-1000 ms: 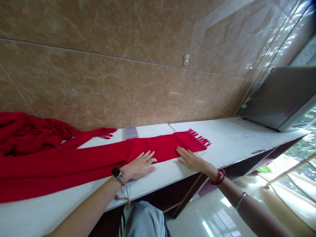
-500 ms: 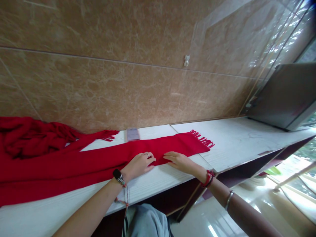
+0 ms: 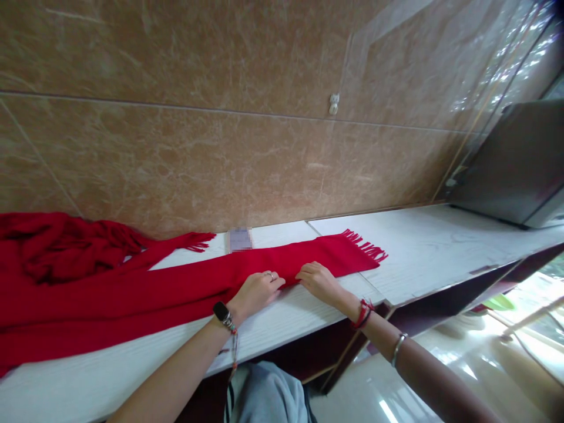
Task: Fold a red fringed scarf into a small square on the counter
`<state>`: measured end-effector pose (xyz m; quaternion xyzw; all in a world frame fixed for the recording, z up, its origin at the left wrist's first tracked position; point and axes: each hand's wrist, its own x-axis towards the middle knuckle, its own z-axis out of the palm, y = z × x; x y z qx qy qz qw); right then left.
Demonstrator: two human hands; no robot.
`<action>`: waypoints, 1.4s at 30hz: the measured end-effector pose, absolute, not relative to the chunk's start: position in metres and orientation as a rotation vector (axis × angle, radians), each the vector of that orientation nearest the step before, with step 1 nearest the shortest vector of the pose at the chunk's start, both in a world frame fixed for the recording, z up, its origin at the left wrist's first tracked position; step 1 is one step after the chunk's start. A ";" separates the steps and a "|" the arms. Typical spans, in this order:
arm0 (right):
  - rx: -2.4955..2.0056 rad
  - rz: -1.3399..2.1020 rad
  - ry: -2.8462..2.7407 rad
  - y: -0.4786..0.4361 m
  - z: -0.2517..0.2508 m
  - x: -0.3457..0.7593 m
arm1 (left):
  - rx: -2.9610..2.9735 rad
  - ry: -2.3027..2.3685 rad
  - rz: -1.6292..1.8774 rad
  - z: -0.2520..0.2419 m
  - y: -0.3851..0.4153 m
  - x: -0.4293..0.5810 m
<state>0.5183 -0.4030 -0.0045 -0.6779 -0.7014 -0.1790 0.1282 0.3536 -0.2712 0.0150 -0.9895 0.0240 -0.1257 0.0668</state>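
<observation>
Left hand [image 3: 258, 289] and right hand [image 3: 318, 280] each hold a pinched grip on the near hem of the scarf [image 3: 132, 294], which lies along the table's [image 3: 440, 247] front edge. Uneven pulling could bunch it or slide it off.

- a scarf [image 3: 176, 288] is showing one plain, deep red, its fringe [image 3: 365, 247] carrying the same red.
- bunched cloth [image 3: 57, 247] is showing a darker, shadowed red.
- the counter [image 3: 440, 247] is showing white with a faint grey wood grain, its underside [image 3: 440, 299] running dark maroon.
- the wall [image 3: 198, 164] is gleaming tan-brown, with pale marble veins wandering through it and thin dark joint lines crossing it.
- a small wall fitting [image 3: 333, 104] is showing white.
- a box [image 3: 520, 164] is showing flat grey.
- a watch [image 3: 220, 310] is showing black, a cord bracelet [image 3: 362, 313] is glowing red and a bangle [image 3: 398, 348] is shining silver.
- trousers [image 3: 264, 393] are showing pale grey with a dark stripe.
- the floor [image 3: 396, 399] is shining pale cream.
</observation>
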 end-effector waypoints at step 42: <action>-2.338 -0.431 -2.031 -0.440 -0.012 0.565 | -3.325 -0.276 0.180 0.021 -0.282 0.332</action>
